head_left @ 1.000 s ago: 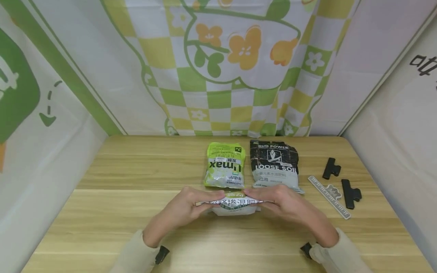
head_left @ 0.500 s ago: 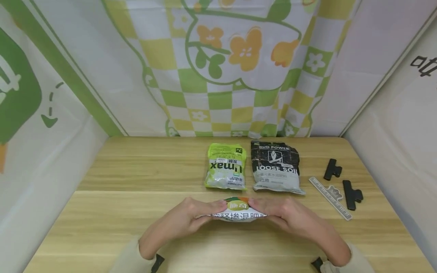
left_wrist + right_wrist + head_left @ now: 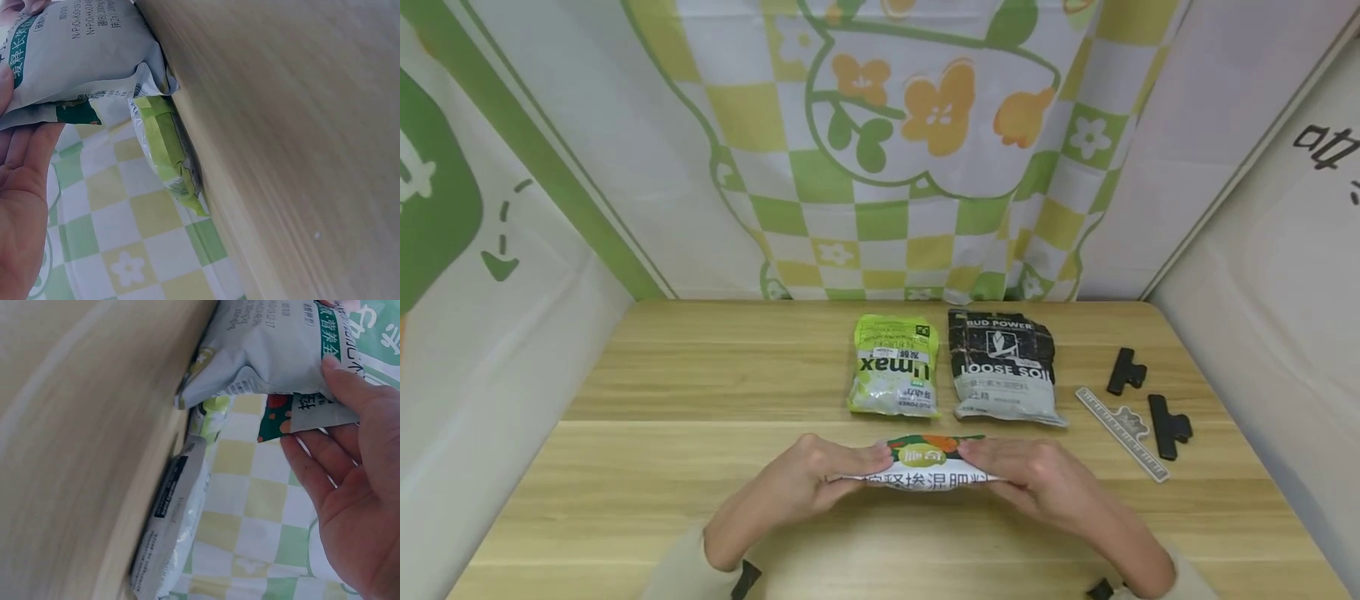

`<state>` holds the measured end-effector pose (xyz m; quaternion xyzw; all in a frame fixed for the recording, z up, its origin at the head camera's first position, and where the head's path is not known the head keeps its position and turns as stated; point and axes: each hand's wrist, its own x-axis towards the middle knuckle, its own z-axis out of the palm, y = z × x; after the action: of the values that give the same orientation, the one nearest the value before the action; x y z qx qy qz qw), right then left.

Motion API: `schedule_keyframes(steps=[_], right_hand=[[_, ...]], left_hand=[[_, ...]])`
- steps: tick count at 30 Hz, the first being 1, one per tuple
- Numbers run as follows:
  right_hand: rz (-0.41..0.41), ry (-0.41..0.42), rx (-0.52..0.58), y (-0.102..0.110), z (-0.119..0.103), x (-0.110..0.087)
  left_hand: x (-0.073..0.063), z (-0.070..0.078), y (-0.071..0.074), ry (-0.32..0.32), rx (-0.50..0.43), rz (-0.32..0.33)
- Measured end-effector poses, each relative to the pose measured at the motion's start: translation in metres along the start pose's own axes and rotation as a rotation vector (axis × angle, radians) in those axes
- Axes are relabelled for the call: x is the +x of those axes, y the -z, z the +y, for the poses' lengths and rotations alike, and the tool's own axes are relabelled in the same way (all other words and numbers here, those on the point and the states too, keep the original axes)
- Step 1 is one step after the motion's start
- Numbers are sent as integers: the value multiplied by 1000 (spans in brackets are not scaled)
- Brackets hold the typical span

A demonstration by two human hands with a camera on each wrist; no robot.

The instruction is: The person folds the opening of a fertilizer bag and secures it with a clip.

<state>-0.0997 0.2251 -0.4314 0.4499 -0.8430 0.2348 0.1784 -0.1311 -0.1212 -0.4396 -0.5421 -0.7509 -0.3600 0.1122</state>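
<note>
A white fertilizer bag (image 3: pixel 925 477) with dark Chinese print and a green and orange patch is held between both hands, its top folded over. My left hand (image 3: pixel 820 473) pinches the fold at its left end, thumb towards me and fingers behind. At the right end my right hand (image 3: pixel 1048 482) grips it the same way. From the left wrist, the bag (image 3: pixel 87 53) shows its printed grey face, bottom end at the tabletop. In the right wrist view the folded-down flap (image 3: pixel 319 415) hangs behind the bag, over the right fingers (image 3: pixel 312 459).
Beyond the hands lie a lime green Umax bag (image 3: pixel 895 367) and a black and grey Loose Soil bag (image 3: pixel 1006 367). To the right are two black clips (image 3: pixel 1124 372) and a pale ruler-shaped clip (image 3: pixel 1122 433). A checked curtain (image 3: pixel 917 233) hangs behind the wooden table (image 3: pixel 685 375).
Both hands have drawn the folded top slightly towards me. The fold has turned, so more of its green and orange print shows and the bag's lower front is now hidden.
</note>
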Motion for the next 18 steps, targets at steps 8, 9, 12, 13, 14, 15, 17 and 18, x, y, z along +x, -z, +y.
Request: schedule_keyframes(steps=[8, 9, 12, 13, 14, 15, 17, 18], right_hand=[[25, -58, -3, 7, -2, -1], [25, -57, -4, 9, -1, -2], [13, -80, -31, 16, 2, -5], [9, -94, -49, 19, 2, -6], [4, -109, -64, 22, 3, -8], [7, -116, -80, 25, 4, -9], [6, -143, -107, 31, 6, -11], [12, -148, -116, 34, 6, -11]], left_hand=[[-2, -1, -1, 54, -7, -3], [-2, -1, -1, 59, -8, -4], [-1, -1, -1, 69, -14, 2], [-1, -1, -1, 68, -11, 5], [-1, -1, -1, 69, -11, 9], [-1, -1, -1, 72, -12, 10], [-1, -2, -1, 72, -7, 13], [-1, -2, -2, 79, -7, 14]])
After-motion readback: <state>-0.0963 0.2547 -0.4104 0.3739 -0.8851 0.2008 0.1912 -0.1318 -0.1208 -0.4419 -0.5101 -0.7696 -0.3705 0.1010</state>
